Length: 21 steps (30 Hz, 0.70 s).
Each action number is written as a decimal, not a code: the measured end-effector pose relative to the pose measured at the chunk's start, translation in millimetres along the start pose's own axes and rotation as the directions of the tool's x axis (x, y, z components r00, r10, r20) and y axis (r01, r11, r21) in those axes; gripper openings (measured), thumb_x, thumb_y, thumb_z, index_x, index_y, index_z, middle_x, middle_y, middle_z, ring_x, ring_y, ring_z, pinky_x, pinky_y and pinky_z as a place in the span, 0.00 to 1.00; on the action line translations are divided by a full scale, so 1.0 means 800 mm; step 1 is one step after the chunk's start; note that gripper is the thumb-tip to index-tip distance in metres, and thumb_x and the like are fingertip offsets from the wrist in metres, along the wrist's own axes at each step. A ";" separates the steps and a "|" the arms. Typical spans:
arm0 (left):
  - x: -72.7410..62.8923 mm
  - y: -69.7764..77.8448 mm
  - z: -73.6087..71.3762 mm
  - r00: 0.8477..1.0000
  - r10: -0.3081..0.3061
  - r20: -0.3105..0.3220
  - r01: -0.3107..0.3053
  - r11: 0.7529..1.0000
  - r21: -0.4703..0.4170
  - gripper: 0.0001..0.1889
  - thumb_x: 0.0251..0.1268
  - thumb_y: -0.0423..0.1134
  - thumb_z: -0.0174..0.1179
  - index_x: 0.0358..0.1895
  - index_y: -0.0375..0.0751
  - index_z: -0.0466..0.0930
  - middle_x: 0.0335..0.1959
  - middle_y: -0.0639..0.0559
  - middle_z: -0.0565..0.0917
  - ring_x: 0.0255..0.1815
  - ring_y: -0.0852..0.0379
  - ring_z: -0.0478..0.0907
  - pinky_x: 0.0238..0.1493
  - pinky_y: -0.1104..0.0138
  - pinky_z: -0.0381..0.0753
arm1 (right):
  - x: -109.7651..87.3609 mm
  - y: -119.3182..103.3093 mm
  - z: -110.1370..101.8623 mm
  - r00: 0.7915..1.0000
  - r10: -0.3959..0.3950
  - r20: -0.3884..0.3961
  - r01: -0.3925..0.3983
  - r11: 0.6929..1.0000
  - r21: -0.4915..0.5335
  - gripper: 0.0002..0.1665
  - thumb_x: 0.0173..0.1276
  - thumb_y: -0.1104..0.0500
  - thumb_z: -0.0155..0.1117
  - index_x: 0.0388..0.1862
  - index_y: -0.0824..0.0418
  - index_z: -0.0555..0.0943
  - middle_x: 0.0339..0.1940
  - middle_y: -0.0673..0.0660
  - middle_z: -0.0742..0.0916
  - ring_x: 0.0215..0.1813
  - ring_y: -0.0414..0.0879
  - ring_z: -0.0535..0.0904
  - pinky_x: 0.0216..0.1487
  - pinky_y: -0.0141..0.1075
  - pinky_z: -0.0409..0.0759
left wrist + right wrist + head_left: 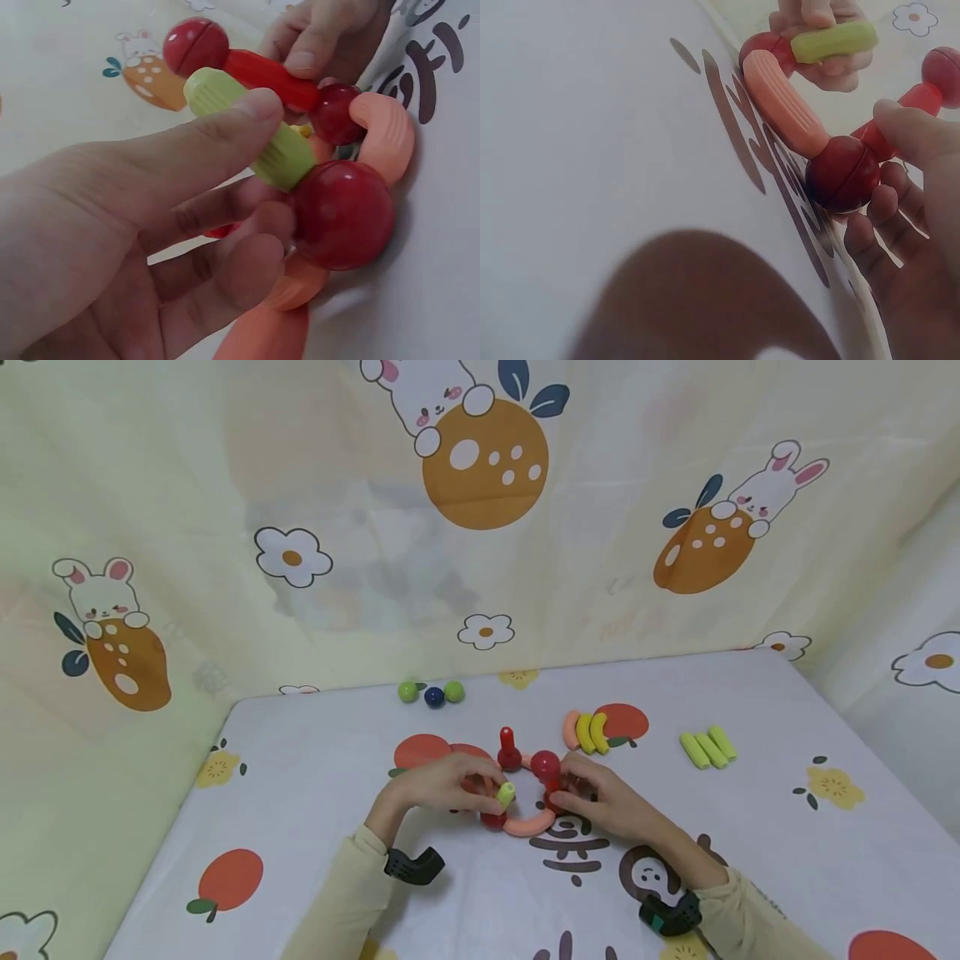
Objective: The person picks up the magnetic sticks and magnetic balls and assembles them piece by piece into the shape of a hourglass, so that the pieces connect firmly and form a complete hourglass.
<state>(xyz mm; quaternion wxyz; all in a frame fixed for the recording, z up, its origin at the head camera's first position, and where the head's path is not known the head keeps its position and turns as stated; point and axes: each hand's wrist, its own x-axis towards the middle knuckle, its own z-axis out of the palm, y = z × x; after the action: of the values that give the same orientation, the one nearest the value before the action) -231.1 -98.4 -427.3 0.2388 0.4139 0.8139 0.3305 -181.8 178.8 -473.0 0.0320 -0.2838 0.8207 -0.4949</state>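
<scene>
A ring of red balls joined by curved peach-coloured rods [528, 824] lies on the table between both hands. My left hand [450, 783] pinches a light green ribbed rod [281, 154] between thumb and fingers. The rod's lower end meets a red ball [345, 214] at the ring's near left corner. On the near right corner, my right hand [611, 797] grips a red rod [274, 79] rising from another red ball [843, 174]. A further red ball [546, 766] caps that rod. At the far corner, a second red rod [507, 739] stands upright on its ball [509, 760], topped by nothing.
Behind the ring sit two green balls [407, 692] and a dark blue ball [434, 697]. Back right, a peach curved rod [572, 730] lies beside two yellow curved rods [586, 733]. Several light green rods [708, 748] lie farther right. A patterned cloth [337, 610] hangs behind the table.
</scene>
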 end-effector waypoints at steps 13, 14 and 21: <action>0.003 0.005 0.004 0.999 -0.017 -0.027 0.017 0.999 0.032 0.11 0.57 0.49 0.65 0.43 0.56 0.81 0.30 0.58 0.77 0.30 0.65 0.72 0.32 0.74 0.73 | 0.003 0.001 0.005 0.999 -0.039 0.004 0.039 0.999 -0.019 0.14 0.63 0.61 0.65 0.48 0.56 0.79 0.35 0.49 0.75 0.34 0.40 0.71 0.31 0.31 0.72; 0.003 0.005 0.004 1.000 -0.017 -0.026 0.017 1.000 0.026 0.11 0.57 0.49 0.65 0.43 0.56 0.81 0.30 0.57 0.77 0.29 0.65 0.73 0.31 0.74 0.73 | 0.004 0.006 0.006 0.999 -0.040 0.004 0.041 0.999 -0.024 0.14 0.63 0.60 0.65 0.49 0.55 0.79 0.35 0.48 0.76 0.34 0.40 0.71 0.31 0.30 0.72; 0.005 0.002 0.005 1.000 -0.007 -0.025 0.008 1.000 0.020 0.11 0.57 0.49 0.66 0.43 0.56 0.81 0.29 0.55 0.78 0.28 0.62 0.74 0.31 0.74 0.74 | 0.004 0.007 0.007 0.996 -0.087 0.003 0.087 0.994 -0.063 0.17 0.63 0.56 0.65 0.52 0.52 0.80 0.36 0.45 0.75 0.33 0.37 0.70 0.30 0.27 0.71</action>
<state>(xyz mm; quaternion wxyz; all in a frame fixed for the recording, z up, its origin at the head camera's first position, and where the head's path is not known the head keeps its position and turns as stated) -229.6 -93.1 -429.3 0.2258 0.4091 0.8215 0.3267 -185.2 174.3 -479.9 0.0016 -0.3201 0.8228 -0.4697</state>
